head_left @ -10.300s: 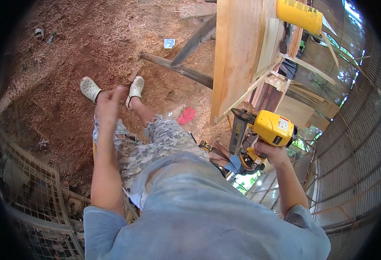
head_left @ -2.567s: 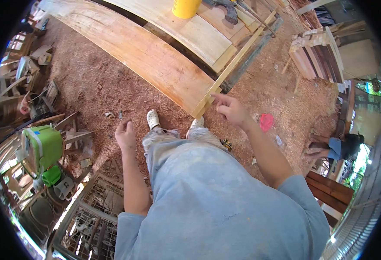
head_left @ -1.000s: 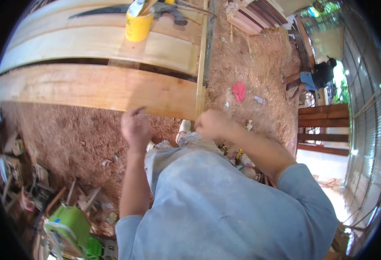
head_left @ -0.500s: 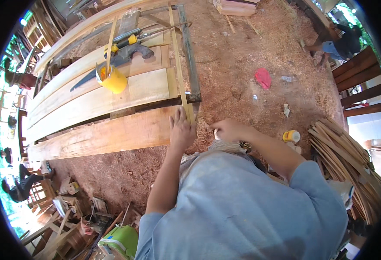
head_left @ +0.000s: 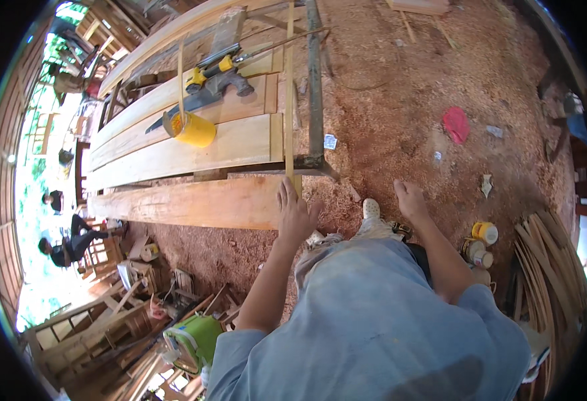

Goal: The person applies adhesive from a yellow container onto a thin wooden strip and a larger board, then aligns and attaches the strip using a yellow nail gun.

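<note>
My left hand (head_left: 295, 215) lies with its fingers stretched over the end of the nearest wide plank (head_left: 200, 202). Its fingertips are at the lower end of a long thin wooden strip (head_left: 290, 113), which runs away from me across the plank ends. My right hand (head_left: 411, 202) hangs in the air to the right, its fingers pointing forward and no object visible in it. Further up the boards stand a yellow cup (head_left: 198, 131), a handsaw (head_left: 203, 97) with a dark handle, and a yellow-and-black tool (head_left: 203, 75).
The planks rest on a metal frame (head_left: 315, 87). Sawdust and shavings cover the ground, with a red cloth (head_left: 456, 125) on it. Yellow-and-white tubs (head_left: 484, 232) and a bundle of thin strips (head_left: 550, 287) are at right. A green container (head_left: 196, 339) and scrap wood lie lower left; people sit far left.
My right hand has moved right, away from the plank end, and its fingers have loosened. The left hand remains at the plank end, its thumb now spread. The whole view has shifted.
</note>
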A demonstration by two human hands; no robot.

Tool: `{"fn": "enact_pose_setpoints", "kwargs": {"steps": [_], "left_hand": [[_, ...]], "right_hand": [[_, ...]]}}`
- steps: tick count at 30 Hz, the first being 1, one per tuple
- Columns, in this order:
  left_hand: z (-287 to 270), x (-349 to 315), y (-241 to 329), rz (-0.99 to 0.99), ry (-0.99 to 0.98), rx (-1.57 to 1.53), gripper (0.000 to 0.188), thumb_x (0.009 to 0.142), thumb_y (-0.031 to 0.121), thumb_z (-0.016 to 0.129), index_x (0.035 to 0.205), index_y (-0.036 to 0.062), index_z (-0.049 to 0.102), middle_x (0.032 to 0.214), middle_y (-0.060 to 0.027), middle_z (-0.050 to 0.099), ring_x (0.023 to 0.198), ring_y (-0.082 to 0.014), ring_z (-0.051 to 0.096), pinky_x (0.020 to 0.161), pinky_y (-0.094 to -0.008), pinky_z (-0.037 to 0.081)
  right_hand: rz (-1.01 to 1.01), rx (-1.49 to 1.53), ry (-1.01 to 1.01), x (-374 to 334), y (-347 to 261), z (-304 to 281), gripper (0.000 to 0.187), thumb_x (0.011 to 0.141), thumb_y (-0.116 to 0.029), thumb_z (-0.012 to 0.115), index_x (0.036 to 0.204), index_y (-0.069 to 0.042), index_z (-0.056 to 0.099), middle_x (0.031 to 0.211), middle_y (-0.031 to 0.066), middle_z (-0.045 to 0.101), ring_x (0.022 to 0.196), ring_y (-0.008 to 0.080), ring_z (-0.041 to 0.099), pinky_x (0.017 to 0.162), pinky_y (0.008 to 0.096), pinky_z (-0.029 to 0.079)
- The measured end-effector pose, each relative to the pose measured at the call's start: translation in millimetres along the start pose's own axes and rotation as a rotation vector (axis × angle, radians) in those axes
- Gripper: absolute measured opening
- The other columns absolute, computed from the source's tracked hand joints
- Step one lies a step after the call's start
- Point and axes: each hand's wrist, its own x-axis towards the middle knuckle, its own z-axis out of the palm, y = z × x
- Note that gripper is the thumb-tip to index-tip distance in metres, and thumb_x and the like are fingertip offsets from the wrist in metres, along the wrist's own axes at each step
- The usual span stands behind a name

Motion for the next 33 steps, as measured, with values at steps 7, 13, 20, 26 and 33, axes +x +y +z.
{"fn": "enact_pose_setpoints", "kwargs": {"steps": [7,13,20,26,33], "left_hand": [[-13,-27,11,-0.06,-0.024,-0.021,0.053,0.096,0.035,0.062,0.104,-0.0175,0.063,0.159,-0.0365,0.018,0.147,-0.0529,0.02,0.119,-0.0592,0.021],[-34,-129,22,-0.315,-0.05,-0.095,0.063,0.092,0.028,0.068,0.134,-0.0153,0.051,0.146,-0.0335,0.046,0.14,-0.0449,0.041,0.118,-0.0519,0.03],[13,-279,-72,-1.241,0.126,-0.415,0.047,0.085,0.029,0.072,0.113,-0.0086,0.069,0.109,-0.0266,0.071,0.106,-0.036,0.069,0.091,-0.0426,0.052],[31,-328,-120,-1.451,0.107,-0.454,0.042,0.08,0.029,0.071,0.098,-0.0093,0.072,0.095,-0.0261,0.072,0.092,-0.037,0.07,0.082,-0.0472,0.052],[17,-223,-132,-0.618,0.573,-0.184,0.02,0.084,0.015,0.07,0.091,-0.0037,0.067,0.107,-0.0192,0.068,0.1,-0.0387,0.063,0.089,-0.0471,0.05]], "right_hand": [[-0.293,0.521,-0.755,22,-86,78,0.072,0.092,-0.011,0.054,0.16,-0.011,0.028,0.077,0.0053,0.063,0.063,0.0124,0.055,0.058,0.0286,0.044],[-0.03,0.791,-0.848,17,-150,132,0.089,0.088,-0.003,0.049,0.164,-0.02,0.006,0.074,0.0049,0.06,0.054,0.0129,0.05,0.048,0.0283,0.041],[0.293,0.937,-0.869,-8,-166,130,0.088,0.09,-0.004,0.044,0.162,-0.04,0.009,0.073,0.0057,0.054,0.054,0.0147,0.05,0.046,0.0296,0.039],[0.389,0.927,-0.875,-32,-156,133,0.086,0.09,-0.005,0.043,0.16,-0.046,0.014,0.073,0.0033,0.053,0.056,0.0139,0.05,0.049,0.0296,0.041],[0.532,0.894,-0.817,-90,-141,145,0.055,0.093,-0.012,0.049,0.145,-0.03,0.048,0.071,0.005,0.058,0.053,0.0139,0.051,0.047,0.0286,0.042]]}}
